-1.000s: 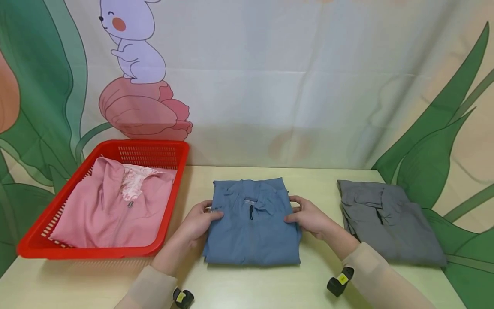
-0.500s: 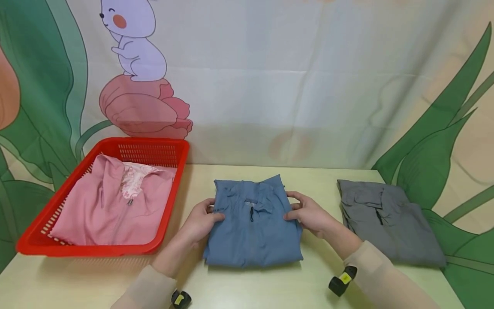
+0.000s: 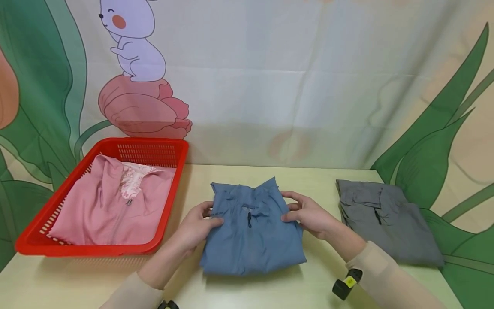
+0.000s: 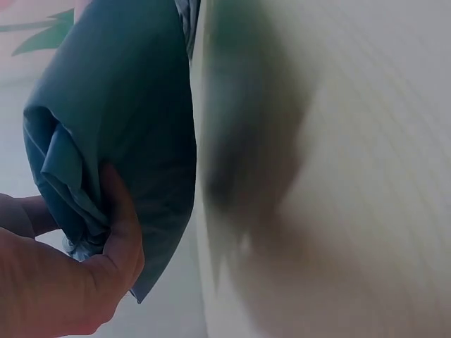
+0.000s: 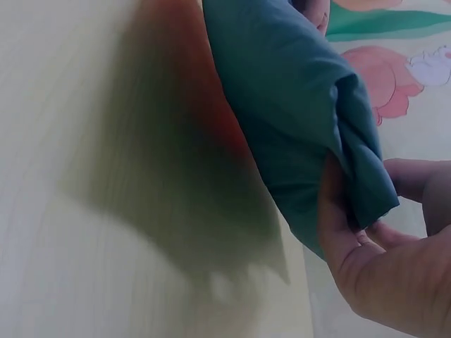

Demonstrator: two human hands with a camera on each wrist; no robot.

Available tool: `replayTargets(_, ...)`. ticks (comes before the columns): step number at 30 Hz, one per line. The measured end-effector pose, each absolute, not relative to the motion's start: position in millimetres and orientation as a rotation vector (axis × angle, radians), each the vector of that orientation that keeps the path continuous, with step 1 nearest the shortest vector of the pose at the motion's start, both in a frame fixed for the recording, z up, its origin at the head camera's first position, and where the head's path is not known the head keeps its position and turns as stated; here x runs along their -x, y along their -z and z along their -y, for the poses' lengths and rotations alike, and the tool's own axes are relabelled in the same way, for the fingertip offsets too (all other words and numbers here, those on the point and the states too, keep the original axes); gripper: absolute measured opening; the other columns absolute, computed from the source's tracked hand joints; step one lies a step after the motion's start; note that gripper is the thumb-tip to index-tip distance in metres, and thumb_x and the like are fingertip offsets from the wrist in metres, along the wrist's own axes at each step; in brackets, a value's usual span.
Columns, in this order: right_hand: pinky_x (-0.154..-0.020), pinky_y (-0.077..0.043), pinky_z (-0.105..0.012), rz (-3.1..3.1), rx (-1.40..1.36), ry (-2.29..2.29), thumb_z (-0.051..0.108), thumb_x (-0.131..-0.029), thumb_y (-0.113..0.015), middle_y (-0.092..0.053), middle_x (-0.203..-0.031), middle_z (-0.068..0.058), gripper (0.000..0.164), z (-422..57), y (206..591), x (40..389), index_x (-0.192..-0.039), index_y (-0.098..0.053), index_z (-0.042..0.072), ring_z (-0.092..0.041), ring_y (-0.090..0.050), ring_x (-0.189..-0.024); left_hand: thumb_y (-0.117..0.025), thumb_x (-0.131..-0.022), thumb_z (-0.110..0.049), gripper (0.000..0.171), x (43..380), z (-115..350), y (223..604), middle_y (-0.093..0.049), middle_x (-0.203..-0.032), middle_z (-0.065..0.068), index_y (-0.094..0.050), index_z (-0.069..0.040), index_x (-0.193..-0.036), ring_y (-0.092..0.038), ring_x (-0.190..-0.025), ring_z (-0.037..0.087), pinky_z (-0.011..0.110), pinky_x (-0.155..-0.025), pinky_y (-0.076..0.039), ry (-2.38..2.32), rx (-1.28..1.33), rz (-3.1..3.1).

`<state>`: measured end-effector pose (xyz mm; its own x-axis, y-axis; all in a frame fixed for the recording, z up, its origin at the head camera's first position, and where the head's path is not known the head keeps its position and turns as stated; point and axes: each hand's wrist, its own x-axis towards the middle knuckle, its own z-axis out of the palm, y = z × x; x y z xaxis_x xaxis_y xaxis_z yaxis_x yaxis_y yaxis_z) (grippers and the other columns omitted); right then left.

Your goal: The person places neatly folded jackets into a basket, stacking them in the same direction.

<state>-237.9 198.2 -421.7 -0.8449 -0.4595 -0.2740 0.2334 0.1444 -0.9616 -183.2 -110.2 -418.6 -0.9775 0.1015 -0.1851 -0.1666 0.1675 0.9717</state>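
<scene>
A folded blue jacket [image 3: 251, 244] with a short black zipper pull hangs just above the table in the head view, its shadow beneath it. My left hand [image 3: 198, 225] grips its left edge, thumb on top and fingers underneath. On the opposite edge my right hand [image 3: 308, 214] pinches the cloth the same way. The left wrist view shows the jacket [image 4: 134, 105] lifted off the tabletop, with the left hand [image 4: 77, 274] curled around its side. In the right wrist view, the right hand [image 5: 394, 260] holds the folded layers of the jacket [image 5: 282, 91].
A red plastic basket [image 3: 162, 234] at the left holds a folded pink zip jacket [image 3: 112, 206]. At the right lies a folded grey jacket [image 3: 390, 227] on the pale table [image 3: 239, 296]. Behind the table hangs a printed curtain [image 3: 247, 86].
The blue jacket has risen off the table, its collar corners bending up and its front edge coming nearer. Both hands keep their grip on its sides.
</scene>
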Motion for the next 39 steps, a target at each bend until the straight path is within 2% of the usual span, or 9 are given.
replayTargets(16,-0.09,-0.056,-0.041,-1.895,0.346,1.755,-0.004,-0.093,-0.067,-0.061,-0.127,-0.018,0.078,-170,386,229,-0.16,-0.031,0.013,-0.029,-0.064,-0.11,-0.06,-0.1,-0.006,0.062,167,147,383,-0.048,-0.139,0.025,-0.032,0.006,-0.154,-0.056,-0.118,0.035,0.044,-0.093,-0.057,-1.96,0.033,-2.082)
replayTargets(23,-0.092,-0.055,-0.043,-1.93,0.391,1.728,-0.004,-0.093,-0.068,-0.061,-0.127,-0.019,0.077,-152,369,228,-0.159,-0.034,0.016,-0.031,-0.064,-0.111,-0.06,-0.101,-0.007,0.062,165,167,369,-0.048,-0.141,0.023,-0.031,0.006,-0.154,-0.056,-0.117,0.028,0.029,-0.091,-0.054,-1.94,-0.065,-2.141)
replayTargets(28,-0.089,-0.056,-0.04,-1.974,0.407,1.716,-0.003,-0.091,-0.069,-0.062,-0.123,-0.018,0.077,-135,355,229,-0.158,-0.038,0.019,-0.031,-0.065,-0.107,-0.062,-0.101,-0.009,0.063,165,183,355,-0.049,-0.143,0.023,-0.032,0.003,-0.155,-0.061,-0.113,0.026,0.034,-0.089,-0.058,-1.928,-0.114,-2.17)
replayTargets(34,-0.087,-0.056,-0.037,-1.966,0.44,1.721,-0.005,-0.091,-0.069,-0.063,-0.119,-0.017,0.077,-110,343,231,-0.158,-0.038,0.018,-0.029,-0.066,-0.104,-0.062,-0.101,-0.009,0.064,168,209,348,-0.042,-0.145,0.023,-0.03,0.001,-0.156,-0.055,-0.119,0.029,0.036,-0.09,-0.057,-1.907,-0.188,-2.178)
replayTargets(39,-0.088,-0.057,-0.038,-1.928,0.459,1.755,-0.007,-0.092,-0.068,-0.063,-0.12,-0.018,0.078,-90,342,231,-0.159,-0.036,0.016,-0.028,-0.066,-0.106,-0.061,-0.103,-0.01,0.069,173,236,348,-0.043,-0.146,0.02,-0.022,0.002,-0.159,-0.06,-0.115,0.018,0.036,-0.09,-0.058,-1.919,-0.188,-2.14)
